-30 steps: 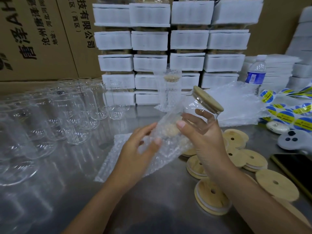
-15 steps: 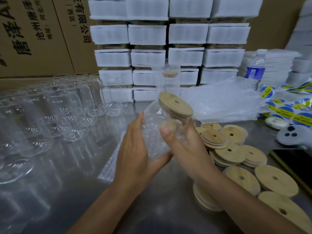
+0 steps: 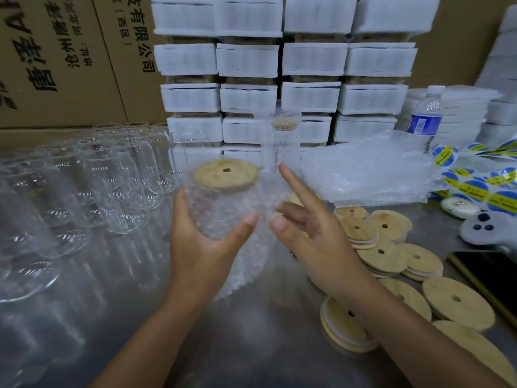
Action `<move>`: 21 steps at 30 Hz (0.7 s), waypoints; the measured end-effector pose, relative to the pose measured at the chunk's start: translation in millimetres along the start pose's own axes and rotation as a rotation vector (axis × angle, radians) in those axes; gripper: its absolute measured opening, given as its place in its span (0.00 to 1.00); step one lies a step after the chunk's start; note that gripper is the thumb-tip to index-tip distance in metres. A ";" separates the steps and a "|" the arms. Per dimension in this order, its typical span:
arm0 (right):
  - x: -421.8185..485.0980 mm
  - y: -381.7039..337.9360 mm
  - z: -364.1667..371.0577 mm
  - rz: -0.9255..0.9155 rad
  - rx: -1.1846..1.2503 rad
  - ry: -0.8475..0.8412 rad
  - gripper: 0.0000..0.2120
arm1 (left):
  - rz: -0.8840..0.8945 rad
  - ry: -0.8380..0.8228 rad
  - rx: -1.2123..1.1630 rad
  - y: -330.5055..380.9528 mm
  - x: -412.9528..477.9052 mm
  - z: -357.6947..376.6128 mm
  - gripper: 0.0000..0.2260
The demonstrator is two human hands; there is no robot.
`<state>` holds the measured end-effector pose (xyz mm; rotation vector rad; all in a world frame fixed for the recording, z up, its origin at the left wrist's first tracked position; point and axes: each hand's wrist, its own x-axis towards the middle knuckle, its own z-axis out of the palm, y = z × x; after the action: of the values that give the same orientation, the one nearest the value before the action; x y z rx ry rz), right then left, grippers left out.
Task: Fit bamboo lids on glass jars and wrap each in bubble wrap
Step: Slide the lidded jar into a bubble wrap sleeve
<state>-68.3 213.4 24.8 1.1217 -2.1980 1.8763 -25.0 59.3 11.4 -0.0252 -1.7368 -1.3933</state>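
A glass jar [image 3: 221, 211] with a bamboo lid [image 3: 226, 173] on top stands upright above the steel table, partly rolled in a bubble wrap sheet [image 3: 249, 264]. My left hand [image 3: 204, 247] grips the wrapped jar from below and behind. My right hand [image 3: 310, 231] is beside it on the right, fingers spread, thumb and fingers touching the loose flap of wrap. Behind stands a wrapped lidded jar [image 3: 282, 144]. Loose bamboo lids [image 3: 383, 253] lie at the right.
Several empty glass jars [image 3: 84, 191] crowd the table's left side. A pile of bubble wrap sheets [image 3: 372, 172] lies at the back right, with a water bottle [image 3: 425, 119], sticker rolls [image 3: 475, 186], a grey controller [image 3: 486, 228] and a phone [image 3: 492, 278]. Stacked white foam packs [image 3: 279, 65] and cartons [image 3: 56, 60] form a wall behind.
The jar has swung from tilted to upright and shifted left. The wrap now covers its body. My right hand has let go of the jar and opened beside it.
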 end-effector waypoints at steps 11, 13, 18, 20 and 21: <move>1.8 13.4 4.9 0.056 -0.092 -0.098 0.45 | -0.228 -0.075 -0.346 -1.2 10.4 -8.7 0.22; 1.4 12.8 6.5 0.059 -0.042 -0.151 0.37 | -0.230 -0.097 -0.362 -1.4 10.2 -10.3 0.24; -1.4 9.8 15.9 0.015 0.129 -0.114 0.34 | -0.209 -0.129 -0.360 1.8 11.4 -13.3 0.35; -2.5 9.2 19.2 0.002 0.184 -0.066 0.36 | -0.200 -0.142 -0.373 2.7 13.0 -14.4 0.38; -3.4 9.5 20.7 -0.003 0.207 -0.047 0.37 | -0.208 -0.153 -0.382 3.1 12.8 -14.7 0.39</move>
<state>-62.4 197.0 9.7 1.2096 -2.0614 2.1378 -22.3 42.6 21.6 -0.1690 -1.6041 -1.9050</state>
